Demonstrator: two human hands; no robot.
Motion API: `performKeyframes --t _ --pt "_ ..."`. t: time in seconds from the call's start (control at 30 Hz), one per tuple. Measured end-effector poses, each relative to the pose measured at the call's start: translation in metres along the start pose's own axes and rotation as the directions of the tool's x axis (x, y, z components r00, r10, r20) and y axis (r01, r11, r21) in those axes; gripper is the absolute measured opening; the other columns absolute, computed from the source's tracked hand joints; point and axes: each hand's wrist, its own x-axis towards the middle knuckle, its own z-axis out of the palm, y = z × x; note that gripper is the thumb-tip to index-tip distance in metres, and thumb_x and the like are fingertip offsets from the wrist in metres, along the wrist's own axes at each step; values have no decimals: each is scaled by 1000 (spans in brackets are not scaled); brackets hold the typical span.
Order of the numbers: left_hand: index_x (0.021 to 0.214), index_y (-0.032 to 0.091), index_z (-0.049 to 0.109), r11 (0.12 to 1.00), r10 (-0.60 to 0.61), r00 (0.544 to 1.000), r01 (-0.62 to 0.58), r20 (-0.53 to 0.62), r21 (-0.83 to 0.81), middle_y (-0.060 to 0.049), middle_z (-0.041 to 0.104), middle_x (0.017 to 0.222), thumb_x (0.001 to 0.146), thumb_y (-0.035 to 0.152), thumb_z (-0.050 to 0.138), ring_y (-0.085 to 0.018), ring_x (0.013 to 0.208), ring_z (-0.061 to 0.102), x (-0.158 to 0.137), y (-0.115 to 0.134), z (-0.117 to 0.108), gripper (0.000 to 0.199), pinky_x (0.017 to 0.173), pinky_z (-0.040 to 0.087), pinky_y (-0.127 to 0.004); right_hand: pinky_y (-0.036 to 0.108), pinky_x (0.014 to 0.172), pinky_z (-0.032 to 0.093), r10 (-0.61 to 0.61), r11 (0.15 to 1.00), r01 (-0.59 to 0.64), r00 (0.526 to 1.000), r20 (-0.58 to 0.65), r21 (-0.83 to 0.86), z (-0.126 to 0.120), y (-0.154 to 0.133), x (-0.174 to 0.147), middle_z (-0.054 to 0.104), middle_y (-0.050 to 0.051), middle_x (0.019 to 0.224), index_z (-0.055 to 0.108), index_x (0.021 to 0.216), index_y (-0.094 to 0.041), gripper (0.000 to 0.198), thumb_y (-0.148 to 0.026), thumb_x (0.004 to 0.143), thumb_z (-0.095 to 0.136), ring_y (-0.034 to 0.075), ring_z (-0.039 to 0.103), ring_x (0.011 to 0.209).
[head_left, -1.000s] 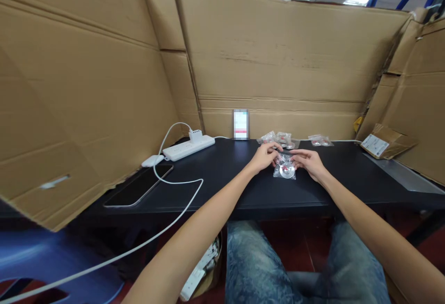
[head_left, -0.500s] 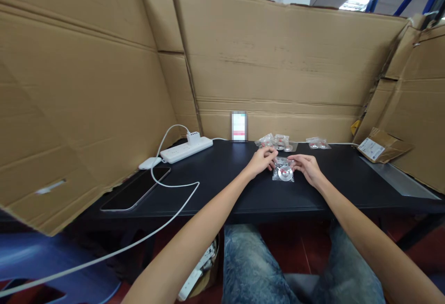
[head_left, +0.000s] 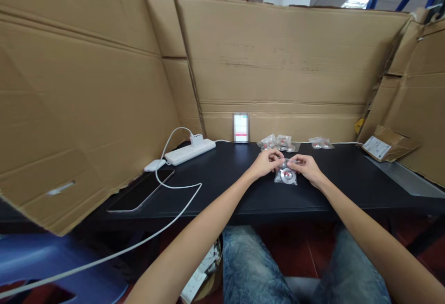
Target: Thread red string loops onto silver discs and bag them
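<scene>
A small clear plastic bag (head_left: 287,176) lies at the middle of the black table (head_left: 215,188). Inside it are a round silvery ring-like part and something small and red. My left hand (head_left: 268,162) has thumb and fingers pinched on the bag's upper left edge. From the other side, my right hand (head_left: 306,167) pinches the upper right edge, its fingertips close to those of the left. The fingers partly cover the top of the bag.
Several similar filled bags (head_left: 278,142) lie behind my hands, with more bags (head_left: 321,143) farther right. A blurred lit screen (head_left: 241,128) stands at the cardboard wall (head_left: 285,63). On the left are a power strip (head_left: 191,151), white cable (head_left: 181,220) and dark tablet (head_left: 142,190); a brown package (head_left: 389,144) sits right.
Both hands have come closer together at the top of the bag, and the fingers now pinch its upper edge. The whole view has shifted slightly.
</scene>
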Motion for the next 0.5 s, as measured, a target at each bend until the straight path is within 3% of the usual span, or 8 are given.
performKeyframes --t 0.2,0.5 --pt "62 14 65 984 52 998 -57 33 171 1 58 55 81 35 65 -11 56 51 -1 -1 -1 28 57 37 -24 21 42 35 -14 1000 13 999 -36 -14 0 7 1 61 0 59 69 75 -14 35 -43 61 83 9 47 45" --pt "78 14 71 985 46 996 -58 76 164 -3 68 70 81 36 64 -15 66 61 0 0 -1 23 65 44 -25 22 47 37 -5 999 7 999 38 -51 0 1 -3 67 3 66 73 81 -12 36 -43 65 81 10 50 51"
